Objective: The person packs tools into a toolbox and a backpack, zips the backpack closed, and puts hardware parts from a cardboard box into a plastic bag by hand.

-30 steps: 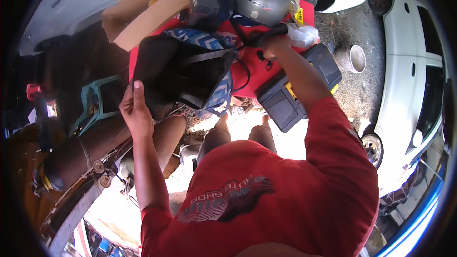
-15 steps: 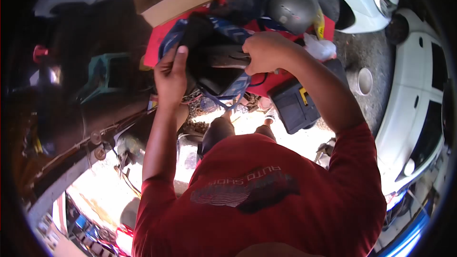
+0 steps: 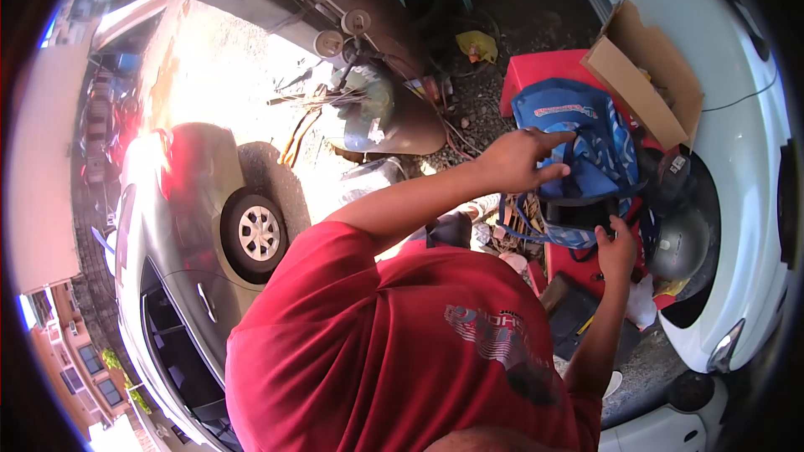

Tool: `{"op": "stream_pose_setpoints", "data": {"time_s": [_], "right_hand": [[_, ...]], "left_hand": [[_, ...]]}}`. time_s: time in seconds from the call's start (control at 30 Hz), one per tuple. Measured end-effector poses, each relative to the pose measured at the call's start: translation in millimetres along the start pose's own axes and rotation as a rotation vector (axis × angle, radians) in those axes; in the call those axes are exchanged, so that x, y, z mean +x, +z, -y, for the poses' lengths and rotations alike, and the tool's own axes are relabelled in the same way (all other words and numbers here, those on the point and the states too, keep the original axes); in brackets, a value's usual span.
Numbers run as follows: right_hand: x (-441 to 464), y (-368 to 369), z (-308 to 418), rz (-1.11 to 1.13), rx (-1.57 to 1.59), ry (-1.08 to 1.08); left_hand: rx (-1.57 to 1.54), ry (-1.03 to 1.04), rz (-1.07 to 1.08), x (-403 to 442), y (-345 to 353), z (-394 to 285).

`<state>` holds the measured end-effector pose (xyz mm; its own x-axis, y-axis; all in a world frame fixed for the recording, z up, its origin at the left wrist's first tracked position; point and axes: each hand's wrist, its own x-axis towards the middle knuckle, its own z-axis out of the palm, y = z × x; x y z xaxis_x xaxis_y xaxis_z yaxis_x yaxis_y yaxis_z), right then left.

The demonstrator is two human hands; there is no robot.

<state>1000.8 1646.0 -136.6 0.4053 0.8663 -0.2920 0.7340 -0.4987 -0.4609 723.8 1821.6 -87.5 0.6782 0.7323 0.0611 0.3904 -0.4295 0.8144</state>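
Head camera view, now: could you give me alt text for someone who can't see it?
A person's hands are at a blue patterned backpack on a red surface. A cardboard box and grey helmet are nearby.

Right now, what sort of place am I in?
Probably an outdoor car-repair yard: a silver car, a white car and a dark plastic toolbox are all close by.

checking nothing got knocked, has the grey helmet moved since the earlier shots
No, not visibly: the grey helmet sits by the front tyre of the nearer white car as before; its new place in frame comes from the turned view.
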Motion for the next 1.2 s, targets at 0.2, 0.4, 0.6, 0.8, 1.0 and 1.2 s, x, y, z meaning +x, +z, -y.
{"op": "stream_pose_setpoints", "data": {"time_s": [0.2, 0.4, 0.6, 0.8, 1.0, 1.2], "right_hand": [[-19.6, 7.5, -15.9, -0.052, 0.085, -0.035], [-25.3, 12.8, -32.4, -0.033, 0.08, -0.061], [-14.5, 9.6, -32.8, -0.139, -0.023, -0.17], [-11.5, 27.7, -70.4, -0.31, 0.127, 0.283], [11.8, 53.1, -90.3, -0.016, 1.016, 0.766], [15.9, 47.0, -59.3, -0.263, 1.04, 0.826]], "left_hand": [[-0.003, -0.924, 0.065, -191.4, -99.9, 112.5], [-0.061, -1.386, -0.712, -364.6, -172.9, 163.2], [0.602, -1.074, -0.773, -357.4, -203.5, 157.8], [0.331, -0.732, -0.069, -255.9, -110.5, 115.8], [0.444, -0.106, 0.168, -114.8, 31.3, 5.1], [0.682, 0.264, 0.246, -17.3, 106.9, -50.8]]}}
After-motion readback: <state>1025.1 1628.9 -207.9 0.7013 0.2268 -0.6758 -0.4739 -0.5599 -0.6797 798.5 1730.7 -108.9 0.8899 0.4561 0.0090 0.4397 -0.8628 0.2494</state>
